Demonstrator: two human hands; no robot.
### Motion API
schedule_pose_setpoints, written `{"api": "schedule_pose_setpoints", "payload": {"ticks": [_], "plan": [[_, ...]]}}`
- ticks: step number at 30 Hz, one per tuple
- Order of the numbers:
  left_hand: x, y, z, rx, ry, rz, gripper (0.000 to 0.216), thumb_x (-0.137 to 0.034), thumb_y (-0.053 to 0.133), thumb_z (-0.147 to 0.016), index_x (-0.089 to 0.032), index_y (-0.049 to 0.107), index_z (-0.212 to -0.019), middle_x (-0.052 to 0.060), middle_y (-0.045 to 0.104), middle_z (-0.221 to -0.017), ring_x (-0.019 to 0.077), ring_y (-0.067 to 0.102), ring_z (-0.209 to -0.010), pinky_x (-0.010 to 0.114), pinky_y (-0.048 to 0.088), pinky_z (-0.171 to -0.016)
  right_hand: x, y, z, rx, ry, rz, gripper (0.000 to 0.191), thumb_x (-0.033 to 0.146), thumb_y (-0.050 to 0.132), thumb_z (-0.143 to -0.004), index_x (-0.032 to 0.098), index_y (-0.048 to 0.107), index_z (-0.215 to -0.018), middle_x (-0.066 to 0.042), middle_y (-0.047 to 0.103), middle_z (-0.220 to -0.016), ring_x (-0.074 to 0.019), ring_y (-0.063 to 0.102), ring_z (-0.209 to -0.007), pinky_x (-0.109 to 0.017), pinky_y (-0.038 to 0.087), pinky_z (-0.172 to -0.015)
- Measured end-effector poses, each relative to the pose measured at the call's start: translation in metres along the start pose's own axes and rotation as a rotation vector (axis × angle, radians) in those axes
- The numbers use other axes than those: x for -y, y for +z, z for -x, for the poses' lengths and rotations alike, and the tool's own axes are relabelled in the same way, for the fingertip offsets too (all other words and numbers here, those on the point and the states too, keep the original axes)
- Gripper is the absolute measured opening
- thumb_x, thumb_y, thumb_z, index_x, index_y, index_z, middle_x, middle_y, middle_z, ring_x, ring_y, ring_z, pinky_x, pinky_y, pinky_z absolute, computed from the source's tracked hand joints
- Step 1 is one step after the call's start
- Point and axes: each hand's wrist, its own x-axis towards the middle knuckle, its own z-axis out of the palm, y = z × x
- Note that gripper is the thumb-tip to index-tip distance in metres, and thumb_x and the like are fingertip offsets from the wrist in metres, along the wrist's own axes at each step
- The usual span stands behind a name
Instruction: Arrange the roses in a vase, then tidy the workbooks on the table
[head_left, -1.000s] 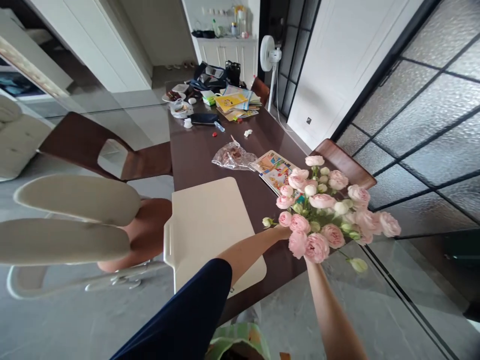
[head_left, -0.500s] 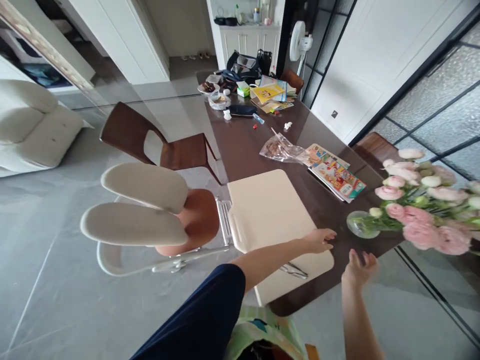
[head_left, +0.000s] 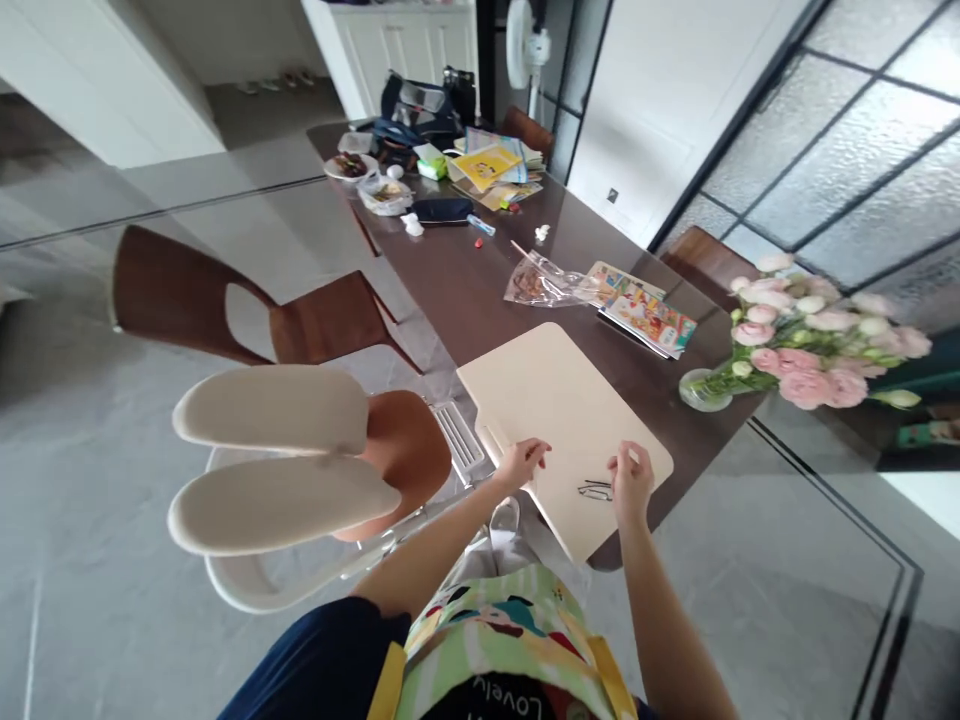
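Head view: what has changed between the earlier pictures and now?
Both hands, at the pink flowers a second ago, have come away and drawn back: the left hand to the near left edge of the cream board, the right hand beside the glasses. The flowers no longer overlap the books. Books, plastic bag and board stay on the table.

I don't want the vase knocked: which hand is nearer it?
Right. Right hand: over the beige board, apart from the vase. Left hand: farther away, near the board's left edge.
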Motion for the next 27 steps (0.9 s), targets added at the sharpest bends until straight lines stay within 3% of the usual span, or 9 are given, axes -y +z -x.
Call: {"api": "schedule_pose_setpoints", "payload": {"ticks": [6,10,13,21,27], "plan": [[-0.003,-0.02,-0.039,-0.067,0.051,-0.085,0.043,-0.047,0.04,-0.09,-0.015,0.065,-0.103,0.002,0.066,-0.078,0.0066,0.043,-0.046,0.022,0.039,-0.05,-0.018,0.003,-0.022,0.082,-0.01,0.103,0.051,0.065,0.053,-0.08,0.018,0.058,-0.099,0.003,0.06,-0.059,-0.0083,0.045,-0.042,-0.02,0.037,-0.044],[-0.018,-0.033,-0.054,-0.134,0.067,-0.106,0.042,-0.047,0.04,-0.09,-0.016,0.062,-0.107,0.004,0.066,-0.084,0.0083,0.048,-0.052,0.022,0.042,-0.054,-0.02,0.007,-0.037,0.138,-0.056,0.144,0.048,0.061,0.05,-0.083,0.019,0.058,-0.105,-0.004,0.068,-0.083,-0.0125,0.06,-0.061,-0.026,0.05,-0.06],[-0.021,-0.04,-0.06,-0.145,0.078,-0.129,0.041,-0.048,0.041,-0.09,-0.017,0.059,-0.112,0.004,0.066,-0.087,0.009,0.05,-0.057,0.022,0.045,-0.058,-0.025,-0.005,-0.047,0.095,-0.024,0.185,0.045,0.057,0.048,-0.084,0.019,0.057,-0.107,-0.007,0.067,-0.097,-0.0139,0.063,-0.07,-0.029,0.051,-0.068],[-0.013,-0.047,-0.074,-0.09,0.04,-0.189,0.041,-0.049,0.044,-0.091,-0.018,0.059,-0.113,0.005,0.065,-0.09,0.009,0.051,-0.06,0.022,0.043,-0.055,-0.067,-0.069,-0.048,-0.05,0.129,0.285,0.03,0.042,0.052,-0.08,0.021,0.057,-0.101,-0.001,0.066,-0.084,-0.0145,0.062,-0.065,-0.031,0.049,-0.071],[-0.009,-0.043,-0.101,-0.011,0.064,-0.199,0.043,-0.051,0.047,-0.088,-0.017,0.059,-0.112,0.005,0.065,-0.087,0.0095,0.052,-0.058,0.022,0.043,-0.054,-0.083,-0.071,-0.036,-0.077,0.16,0.316,0.028,0.039,0.051,-0.078,0.021,0.058,-0.099,-0.002,0.066,-0.081,-0.016,0.062,-0.065,-0.032,0.048,-0.069]]}}
